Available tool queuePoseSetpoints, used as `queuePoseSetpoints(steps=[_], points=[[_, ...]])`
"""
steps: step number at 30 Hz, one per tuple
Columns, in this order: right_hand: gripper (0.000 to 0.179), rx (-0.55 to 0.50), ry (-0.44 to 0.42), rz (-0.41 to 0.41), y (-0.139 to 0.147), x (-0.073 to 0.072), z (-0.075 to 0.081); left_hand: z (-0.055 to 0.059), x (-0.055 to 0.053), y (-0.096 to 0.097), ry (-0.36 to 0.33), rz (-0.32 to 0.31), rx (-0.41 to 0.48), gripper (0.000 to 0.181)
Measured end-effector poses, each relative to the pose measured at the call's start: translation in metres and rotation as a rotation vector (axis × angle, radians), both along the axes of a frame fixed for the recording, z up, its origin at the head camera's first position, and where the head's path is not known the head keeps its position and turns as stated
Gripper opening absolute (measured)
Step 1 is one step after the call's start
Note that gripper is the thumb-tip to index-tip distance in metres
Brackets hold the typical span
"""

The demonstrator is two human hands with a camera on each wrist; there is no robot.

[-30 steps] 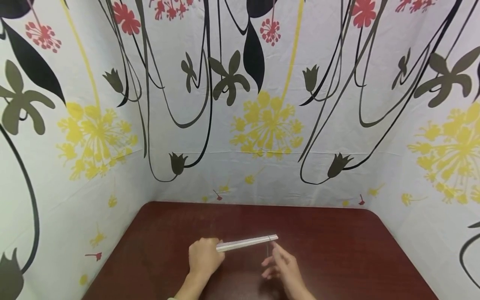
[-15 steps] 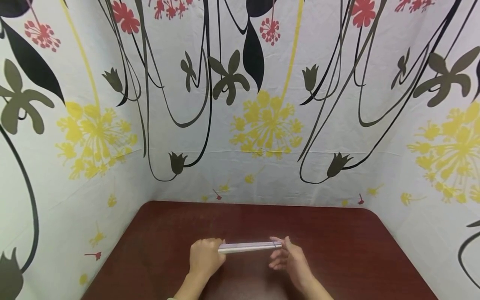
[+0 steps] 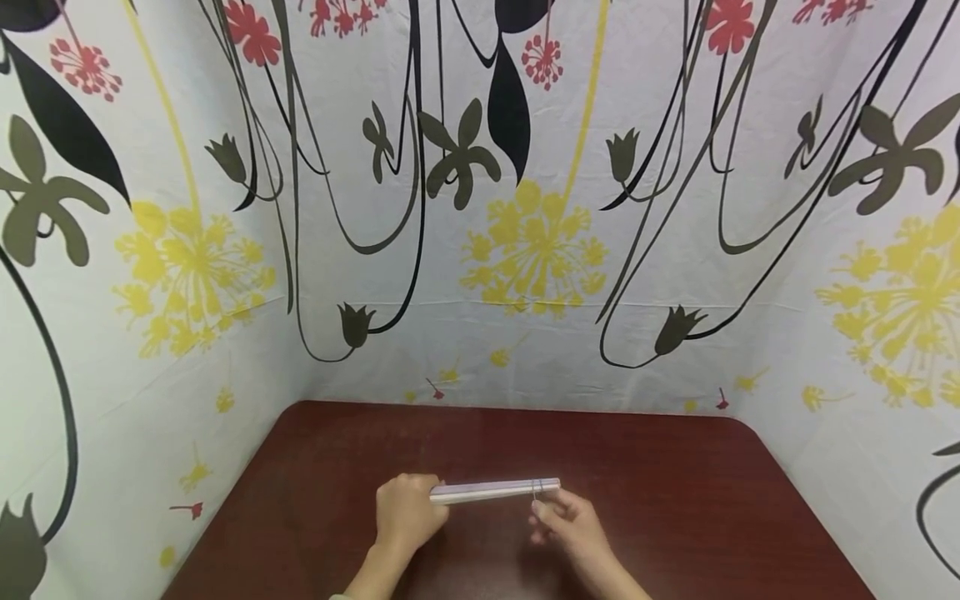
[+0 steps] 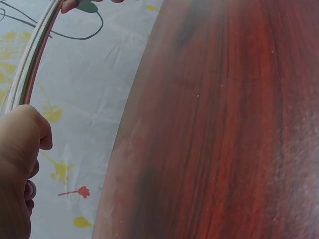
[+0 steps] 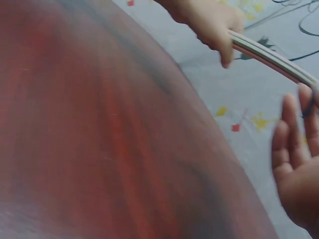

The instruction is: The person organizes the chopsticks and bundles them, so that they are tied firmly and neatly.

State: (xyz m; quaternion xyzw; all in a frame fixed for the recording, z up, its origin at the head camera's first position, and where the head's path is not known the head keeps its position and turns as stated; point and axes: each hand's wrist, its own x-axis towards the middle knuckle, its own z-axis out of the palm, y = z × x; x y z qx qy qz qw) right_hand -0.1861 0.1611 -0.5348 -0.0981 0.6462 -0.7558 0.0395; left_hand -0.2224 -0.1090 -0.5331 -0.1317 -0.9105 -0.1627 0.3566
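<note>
My left hand (image 3: 408, 512) grips one end of a bundle of long, thin, pale sticks (image 3: 491, 490), held above the table and pointing right with its far end slightly raised. Around the bundle's right end runs a thin dark band (image 3: 533, 486). Thumb and fingertips of my right hand (image 3: 573, 527) pinch that band just below the sticks. In the left wrist view, the left fingers curl round the sticks (image 4: 31, 64). The right wrist view shows the dark band (image 5: 309, 107) at the right fingers, partly cut off by the frame edge.
A dark red-brown wooden table (image 3: 360, 442) with rounded far corners lies under both hands. White cloth (image 3: 480, 358) printed with yellow, red, black and olive flowers encloses the table at the back and both sides.
The right hand had a strand hanging from its finger, then lay around the bundle's end; now it pinches the band there. The bundle's right end dipped, then rose slightly. The left hand keeps its grip.
</note>
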Motion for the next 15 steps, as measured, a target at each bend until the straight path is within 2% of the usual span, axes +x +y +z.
queuePoseSetpoints(steps=[4, 12, 15], points=[[0.038, -0.031, 0.054, -0.124, -0.008, 0.004, -0.004, 0.001, 0.001, 0.002, -0.081, -0.002, 0.037, 0.039], [0.035, -0.054, 0.079, -0.294, -0.017, 0.007, -0.003, 0.002, 0.001, 0.005, -0.134, 0.017, 0.069, 0.036], [0.035, -0.072, 0.084, -0.338, -0.019, 0.007, -0.003, 0.001, 0.002, 0.005, -0.181, 0.023, 0.132, 0.035]])
